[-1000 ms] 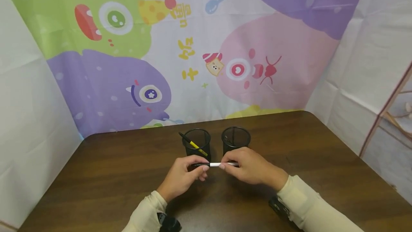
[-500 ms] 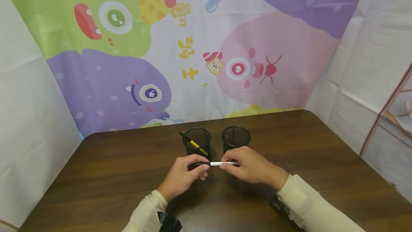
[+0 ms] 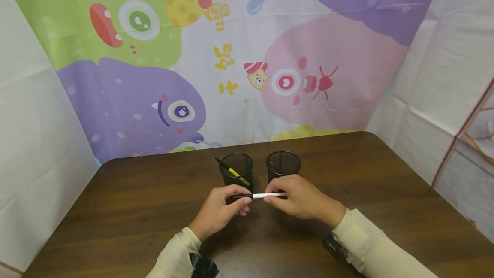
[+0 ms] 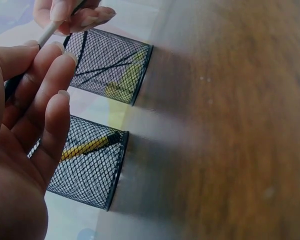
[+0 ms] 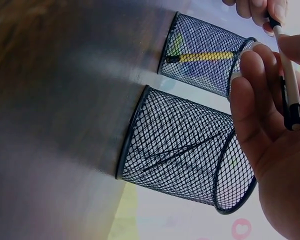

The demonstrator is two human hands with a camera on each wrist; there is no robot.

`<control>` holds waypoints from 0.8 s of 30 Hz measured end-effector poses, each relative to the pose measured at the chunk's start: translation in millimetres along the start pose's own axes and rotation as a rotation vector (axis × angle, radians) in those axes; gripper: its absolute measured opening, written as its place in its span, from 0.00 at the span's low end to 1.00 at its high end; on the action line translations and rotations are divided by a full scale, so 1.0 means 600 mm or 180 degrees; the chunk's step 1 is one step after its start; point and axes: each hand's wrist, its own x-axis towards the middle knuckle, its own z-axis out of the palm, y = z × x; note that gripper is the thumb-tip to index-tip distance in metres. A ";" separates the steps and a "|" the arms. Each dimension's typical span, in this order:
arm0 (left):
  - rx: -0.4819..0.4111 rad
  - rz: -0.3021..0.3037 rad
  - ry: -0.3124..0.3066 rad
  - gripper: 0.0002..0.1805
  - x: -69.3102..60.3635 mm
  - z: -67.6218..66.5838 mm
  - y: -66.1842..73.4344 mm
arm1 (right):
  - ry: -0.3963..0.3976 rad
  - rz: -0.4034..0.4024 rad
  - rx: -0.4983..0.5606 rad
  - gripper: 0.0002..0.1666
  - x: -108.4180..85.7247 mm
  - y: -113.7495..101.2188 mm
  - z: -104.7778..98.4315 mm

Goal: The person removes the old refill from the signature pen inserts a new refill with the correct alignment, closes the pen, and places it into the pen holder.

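Note:
A pen with a white barrel (image 3: 260,195) is held level by both hands above the table. My left hand (image 3: 220,210) pinches its black end between thumb and fingers. My right hand (image 3: 299,196) pinches the white barrel; the right wrist view shows a black clip (image 5: 284,95) and black tip at this end. Just beyond the hands stand two black mesh pen cups. The left cup (image 3: 242,181) contains a yellow and black pen (image 3: 233,172), leaning. Inside the right cup (image 5: 180,150) are thin dark sticks, their kind unclear.
A brown wooden table (image 3: 127,209) lies under the hands. Behind it hangs a cloth backdrop (image 3: 231,119) with cartoon figures, and pale cloth walls (image 3: 417,98) flank both sides. Dark wrist cameras (image 3: 202,266) sit by the sleeves.
Hardly anything differs. Both hands keep the same grip and place, while the pen's right end appears tilted very slightly upward.

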 end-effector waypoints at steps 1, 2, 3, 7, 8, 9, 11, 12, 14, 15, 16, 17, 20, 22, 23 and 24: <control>0.0010 0.0021 0.0005 0.08 0.000 0.000 0.000 | 0.0007 -0.0005 -0.0005 0.04 0.000 0.000 0.000; 0.0020 0.0037 0.0012 0.08 0.001 0.000 0.000 | 0.0013 -0.0008 -0.0006 0.04 0.000 0.000 0.000; 0.0033 0.0055 0.0017 0.08 0.001 0.000 0.000 | 0.0021 -0.0010 -0.0007 0.04 0.001 0.000 -0.001; 0.0021 0.0079 0.0011 0.08 0.000 0.000 0.003 | 0.0025 -0.0013 0.0008 0.05 0.000 0.001 -0.001; 0.0011 0.0072 0.0008 0.09 -0.001 0.001 0.003 | 0.0026 -0.0015 0.0011 0.05 0.000 0.001 -0.001; -0.0004 0.0065 0.0000 0.09 -0.001 0.001 0.003 | 0.0025 -0.0017 0.0014 0.05 0.000 0.000 0.000; -0.0021 0.0055 -0.0007 0.09 -0.002 0.001 0.003 | 0.0026 -0.0020 0.0031 0.06 -0.001 0.000 0.000; -0.0030 0.0060 -0.0010 0.09 -0.002 0.002 0.003 | 0.0030 -0.0023 0.0043 0.06 -0.001 0.001 0.000; -0.0034 0.0054 -0.0008 0.09 -0.003 0.002 0.002 | 0.0036 -0.0028 0.0065 0.06 -0.001 0.001 0.001; -0.0036 0.0054 -0.0007 0.09 -0.003 0.002 0.002 | 0.0036 -0.0027 0.0082 0.07 -0.002 0.001 0.002; -0.0033 0.0061 -0.0005 0.09 -0.003 0.002 0.002 | 0.0039 -0.0027 0.0095 0.07 -0.002 0.002 0.002; -0.0035 0.0070 -0.0004 0.09 -0.002 0.002 0.001 | 0.0040 -0.0025 0.0104 0.08 -0.002 0.002 0.002; -0.0019 0.0087 -0.0004 0.08 -0.001 0.002 -0.001 | 0.0036 -0.0011 0.0126 0.09 -0.003 0.002 0.003; -0.0015 0.0099 -0.0009 0.08 -0.001 0.003 -0.002 | 0.0037 0.0008 0.0127 0.09 -0.003 0.001 0.002; -0.0011 0.0099 -0.0012 0.07 0.000 0.003 -0.002 | 0.0035 0.0014 0.0126 0.09 -0.004 0.001 0.002; -0.0004 0.0096 -0.0014 0.07 0.000 0.003 -0.002 | 0.0035 0.0018 0.0125 0.09 -0.004 0.001 0.002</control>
